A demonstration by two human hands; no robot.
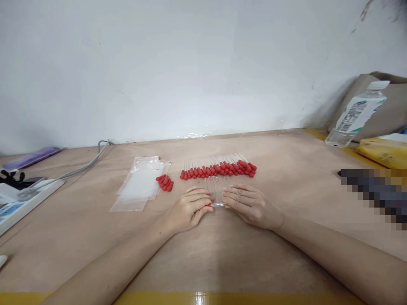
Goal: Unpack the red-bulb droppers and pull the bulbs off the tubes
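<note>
My left hand (192, 208) is closed, with a red rubber bulb showing at its fingertips. A clear glass dropper tube (218, 204) lies level between my hands, and its left end meets that bulb. My right hand (254, 206) pinches the tube's other end. How far the tube sits inside the bulb is hidden by my fingers. Just beyond lie several loose glass tubes (217, 186). Behind them runs a row of droppers with red bulbs (219, 169), bulbs toward me. A small pile of loose red bulbs (165, 182) is left of the row.
Clear plastic bags (135, 188) lie flat at left. Farther left are a white power strip (34, 199), its grey cable (85, 167) and a purple pouch (32, 158). At right stand a water bottle (359, 112) and a brown bag (394, 101), near a yellow packet (384, 152).
</note>
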